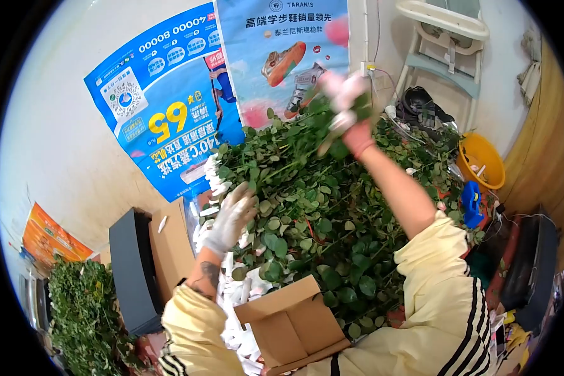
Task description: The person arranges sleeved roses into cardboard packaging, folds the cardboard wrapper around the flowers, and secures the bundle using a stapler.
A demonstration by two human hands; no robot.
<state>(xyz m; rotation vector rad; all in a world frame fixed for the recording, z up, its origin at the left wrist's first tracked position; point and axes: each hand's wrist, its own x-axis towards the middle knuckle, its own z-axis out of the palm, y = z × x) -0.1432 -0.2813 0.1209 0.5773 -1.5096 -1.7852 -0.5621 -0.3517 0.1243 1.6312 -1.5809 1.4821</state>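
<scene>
My left hand [233,216], in a whitish glove, is over the left edge of a big heap of leafy rose stems [319,207]. Its fingers are stretched out, and nothing shows in them. My right hand [346,119], in a glove with a red cuff, is raised at the back of the heap and smeared by motion. A blurred leafy stem [324,145] seems to be in its grip, with pinkish-white shapes [341,89] above. White wrapped pieces [232,288] line the heap's left side. An open cardboard box [294,332] stands close to my body.
Two posters [169,106] hang on the wall behind. At right are a yellow basin [479,160], a blue tape dispenser [472,203] and a white high chair [442,44]. More greenery [84,313] and a dark box [133,269] are at left.
</scene>
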